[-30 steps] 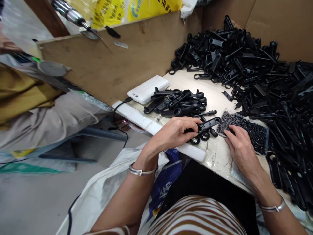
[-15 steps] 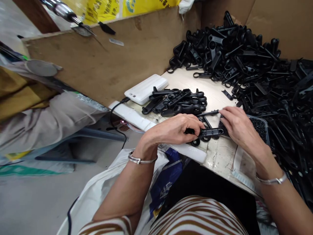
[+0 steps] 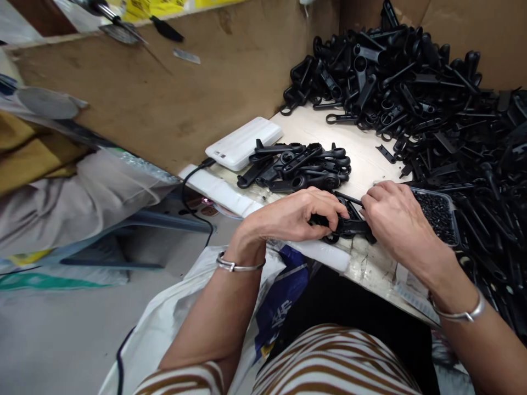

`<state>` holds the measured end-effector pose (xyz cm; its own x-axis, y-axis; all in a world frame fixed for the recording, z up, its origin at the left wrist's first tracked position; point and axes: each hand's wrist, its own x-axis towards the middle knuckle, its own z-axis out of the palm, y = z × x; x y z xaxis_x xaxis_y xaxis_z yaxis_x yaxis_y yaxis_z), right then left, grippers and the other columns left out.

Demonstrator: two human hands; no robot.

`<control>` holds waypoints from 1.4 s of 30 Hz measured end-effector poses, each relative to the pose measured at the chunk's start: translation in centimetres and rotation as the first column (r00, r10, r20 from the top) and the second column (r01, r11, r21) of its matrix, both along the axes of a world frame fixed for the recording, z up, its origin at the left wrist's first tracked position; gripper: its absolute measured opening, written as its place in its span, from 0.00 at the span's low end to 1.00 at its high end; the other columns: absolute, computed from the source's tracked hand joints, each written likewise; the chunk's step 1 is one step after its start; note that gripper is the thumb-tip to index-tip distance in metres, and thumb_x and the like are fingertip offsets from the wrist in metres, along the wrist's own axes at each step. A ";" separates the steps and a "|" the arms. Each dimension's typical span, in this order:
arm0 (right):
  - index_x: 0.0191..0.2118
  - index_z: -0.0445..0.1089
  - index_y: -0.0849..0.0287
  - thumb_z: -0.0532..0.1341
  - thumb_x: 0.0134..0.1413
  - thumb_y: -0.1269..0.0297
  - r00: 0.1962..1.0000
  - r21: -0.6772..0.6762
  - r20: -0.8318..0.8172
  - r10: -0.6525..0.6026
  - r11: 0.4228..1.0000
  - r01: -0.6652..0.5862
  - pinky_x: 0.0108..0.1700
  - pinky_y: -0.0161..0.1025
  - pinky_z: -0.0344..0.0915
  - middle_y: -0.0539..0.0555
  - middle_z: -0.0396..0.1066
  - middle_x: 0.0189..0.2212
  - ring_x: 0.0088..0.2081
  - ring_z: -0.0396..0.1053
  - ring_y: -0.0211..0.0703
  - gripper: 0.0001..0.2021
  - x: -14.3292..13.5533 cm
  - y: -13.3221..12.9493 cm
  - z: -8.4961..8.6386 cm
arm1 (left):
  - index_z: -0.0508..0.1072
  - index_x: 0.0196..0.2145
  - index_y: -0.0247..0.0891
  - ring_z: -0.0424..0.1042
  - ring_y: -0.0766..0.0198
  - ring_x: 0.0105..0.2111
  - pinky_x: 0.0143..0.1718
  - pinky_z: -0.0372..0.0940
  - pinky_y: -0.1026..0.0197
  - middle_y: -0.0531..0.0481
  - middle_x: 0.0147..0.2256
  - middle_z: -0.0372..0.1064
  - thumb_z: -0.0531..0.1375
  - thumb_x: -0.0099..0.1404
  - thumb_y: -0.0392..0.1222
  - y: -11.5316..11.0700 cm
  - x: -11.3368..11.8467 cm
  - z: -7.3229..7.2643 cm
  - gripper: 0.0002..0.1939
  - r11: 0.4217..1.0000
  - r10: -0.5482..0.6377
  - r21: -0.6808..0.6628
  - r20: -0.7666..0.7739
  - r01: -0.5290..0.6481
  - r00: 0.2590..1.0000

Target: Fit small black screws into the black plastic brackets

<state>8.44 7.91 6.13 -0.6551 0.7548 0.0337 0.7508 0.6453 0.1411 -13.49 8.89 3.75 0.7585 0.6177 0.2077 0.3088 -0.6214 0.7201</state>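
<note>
My left hand (image 3: 317,211) is closed around a black plastic arm-shaped part (image 3: 354,226) near the table's front edge. The part points right, toward my other hand. My right hand (image 3: 391,214) is closed just above the part's right end, partly covering it. A thin black plastic strip (image 3: 348,198) sticks out leftward from its fingertips. More black parts lie beneath, mostly hidden by my hands. Behind my left hand sits a small heap of black ring-ended arms (image 3: 302,164).
A clear tray of tiny black pieces (image 3: 437,215) stands right of my right hand. A large heap of black parts (image 3: 370,82) fills the back and right. A white power bank (image 3: 245,144) with a cable lies left, before a brown board (image 3: 164,104).
My right hand has moved left, away from the tray and over the arm-shaped part's end, and the strip has tilted. My left hand keeps its hold. The view has shifted slightly.
</note>
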 end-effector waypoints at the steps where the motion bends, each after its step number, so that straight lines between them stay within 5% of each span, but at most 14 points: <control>1: 0.34 0.70 0.61 0.55 0.58 0.78 1.000 0.002 -0.011 -0.014 1.000 0.014 0.42 0.48 0.60 0.60 0.70 0.35 0.41 0.64 0.53 0.09 0.0 -0.8 0.2 | 0.76 0.27 0.40 0.73 0.61 0.47 0.52 0.63 0.58 0.50 0.45 0.77 0.59 0.58 0.28 0.0 0.0 0.0 0.09 1.000 -0.008 -0.009 -0.004 0.008 1.000; 10: 0.40 0.74 0.63 0.54 0.63 0.69 0.943 -0.012 -0.310 -0.124 0.992 0.126 0.51 0.53 0.65 0.63 0.70 0.50 0.54 0.63 0.57 0.10 2.7 -3.2 -0.2 | 0.78 0.38 0.44 0.62 0.56 0.61 0.62 0.53 0.51 0.53 0.47 0.77 0.61 0.63 0.32 -0.6 0.2 -0.5 0.09 0.998 0.056 -0.022 -0.110 -0.058 0.992; 20: 0.46 0.75 0.61 0.60 0.61 0.66 0.727 -0.007 -0.661 -0.186 0.970 0.242 0.54 0.50 0.69 0.60 0.74 0.48 0.49 0.71 0.50 0.11 6.3 -5.2 -0.3 | 0.76 0.38 0.42 0.63 0.53 0.61 0.64 0.43 0.42 0.53 0.44 0.78 0.64 0.63 0.36 -1.8 1.2 -1.2 0.05 0.986 0.169 0.040 -0.130 -0.165 0.977; 22: 0.45 0.76 0.59 0.62 0.59 0.64 0.610 -0.133 -0.738 -0.288 0.949 0.288 0.54 0.49 0.70 0.58 0.75 0.48 0.49 0.72 0.49 0.10 7.0 -5.9 -0.8 | 0.76 0.39 0.42 0.62 0.53 0.61 0.65 0.40 0.40 0.52 0.44 0.78 0.64 0.63 0.35 -2.2 1.3 -1.3 0.06 0.979 0.202 0.062 -0.105 -0.196 0.974; 26: 0.45 0.77 0.53 0.67 0.54 0.58 0.199 -0.518 -0.785 -0.586 0.798 0.307 0.43 0.46 0.76 0.54 0.79 0.39 0.38 0.77 0.46 0.13 7.8 -7.2 -2.3 | 0.77 0.39 0.42 0.66 0.55 0.58 0.66 0.41 0.40 0.51 0.41 0.79 0.65 0.62 0.35 -2.6 1.4 -1.5 0.06 0.967 0.231 0.121 -0.038 -0.225 0.972; 30: 0.44 0.77 0.55 0.69 0.51 0.56 -0.085 -0.718 -0.695 -0.714 0.681 0.146 0.33 0.40 0.77 0.55 0.79 0.34 0.31 0.78 0.44 0.16 7.3 -8.5 -3.1 | 0.77 0.35 0.40 0.71 0.55 0.51 0.60 0.57 0.46 0.49 0.38 0.79 0.67 0.60 0.37 -2.9 1.5 -1.0 0.05 0.944 0.216 0.236 0.078 -0.229 0.973; 33: 0.42 0.78 0.56 0.69 0.51 0.56 -0.199 -0.752 -0.652 -0.732 0.657 0.046 0.32 0.39 0.78 0.55 0.79 0.34 0.32 0.78 0.45 0.14 6.9 -9.4 -3.1 | 0.75 0.36 0.37 0.74 0.59 0.43 0.51 0.67 0.52 0.46 0.37 0.77 0.67 0.61 0.38 -4.4 1.9 -0.4 0.06 0.898 0.181 0.365 0.201 -0.245 0.963; 36: 0.43 0.78 0.56 0.69 0.51 0.57 -0.207 -0.749 -0.657 -0.725 0.658 0.073 0.33 0.39 0.78 0.55 0.79 0.35 0.32 0.78 0.44 0.14 7.5 -10.1 -3.2 | 0.72 0.37 0.36 0.74 0.61 0.40 0.44 0.71 0.58 0.44 0.38 0.75 0.65 0.62 0.36 -7.6 2.9 -0.5 0.06 0.815 0.286 0.446 0.249 -0.371 0.925; 40: 0.45 0.77 0.54 0.69 0.51 0.57 -0.187 -0.745 -0.667 -0.721 0.649 0.154 0.35 0.38 0.77 0.54 0.79 0.37 0.32 0.78 0.41 0.15 9.1 -10.8 -3.8 | 0.72 0.36 0.35 0.74 0.66 0.33 0.34 0.70 0.66 0.48 0.34 0.72 0.65 0.61 0.32 -12.6 5.1 -2.4 0.07 0.632 0.455 0.542 0.319 -0.554 0.831; 42: 0.46 0.77 0.54 0.69 0.51 0.57 -0.183 -0.754 -0.657 -0.731 0.634 0.172 0.36 0.38 0.77 0.55 0.79 0.38 0.32 0.77 0.42 0.16 9.7 -11.0 -4.1 | 0.71 0.37 0.34 0.73 0.66 0.31 0.34 0.70 0.65 0.51 0.29 0.69 0.65 0.61 0.31 -14.2 6.2 -3.7 0.07 0.587 0.473 0.564 0.344 -0.581 0.811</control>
